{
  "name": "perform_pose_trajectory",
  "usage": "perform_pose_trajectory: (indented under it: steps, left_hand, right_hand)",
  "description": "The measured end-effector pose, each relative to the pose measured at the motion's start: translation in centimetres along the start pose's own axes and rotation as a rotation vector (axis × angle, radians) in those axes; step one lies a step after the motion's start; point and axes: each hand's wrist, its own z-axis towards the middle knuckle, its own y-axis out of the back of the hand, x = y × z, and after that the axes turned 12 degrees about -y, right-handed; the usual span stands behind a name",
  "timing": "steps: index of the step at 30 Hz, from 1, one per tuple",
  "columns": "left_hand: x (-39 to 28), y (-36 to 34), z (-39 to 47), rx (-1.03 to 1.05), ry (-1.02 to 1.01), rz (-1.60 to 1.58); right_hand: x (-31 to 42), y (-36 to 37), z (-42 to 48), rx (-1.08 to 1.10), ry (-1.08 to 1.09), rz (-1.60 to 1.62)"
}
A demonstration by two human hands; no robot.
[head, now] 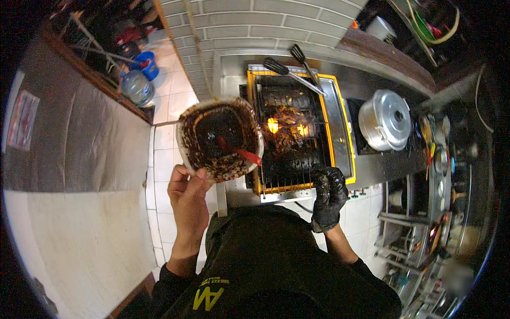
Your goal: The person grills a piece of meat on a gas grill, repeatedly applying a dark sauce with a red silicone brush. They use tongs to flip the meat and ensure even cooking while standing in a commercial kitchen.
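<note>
Bare-skinned, my left hand (pixel 192 187) grips the near rim of a squarish pale tub (pixel 181 139) smeared with dark sauce. A red handle (pixel 249 156) sticks out of the sauce; its other end is hidden. My right hand (pixel 330 195), in a black glove, is curled at the near right corner of a yellow-edged grill (pixel 295 185); whether it grips anything does not show. Dark, glazed food (pixel 285 129) lies on the wire grate, with flames among it. Tongs with black slotted heads (pixel 295 73) rest across the grill's far edge.
Right of the grill, a lidded aluminium pot (pixel 385 121) stands on a burner. A grey tiled wall (pixel 267 20) rises behind. At far left on the floor are a large water bottle (pixel 137 88) and a blue bucket (pixel 148 67). Metal shelving (pixel 404 223) with utensils stands at right.
</note>
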Motion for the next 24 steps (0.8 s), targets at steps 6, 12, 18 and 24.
perform_pose_trajectory:
  steps: [6,12,18,24]
  left_hand:
    - [-1.0,-4.3,1.8,0.418,0.000,-0.009]
    - [3.2,-10.0,-2.6,0.603,0.442,-0.307]
    - [9.6,-15.5,-10.2,0.680,0.607,-0.359]
    - [15.1,-20.6,-16.2,0.773,0.636,-0.111]
  right_hand:
    - [0.6,0.3,-5.3,-0.217,-0.233,0.049]
    - [-6.7,5.1,-11.3,-0.545,-0.414,-0.011]
    - [-12.8,15.4,-11.7,-0.657,-0.402,0.026]
    - [-20.6,21.8,-8.1,-0.793,-0.501,0.275]
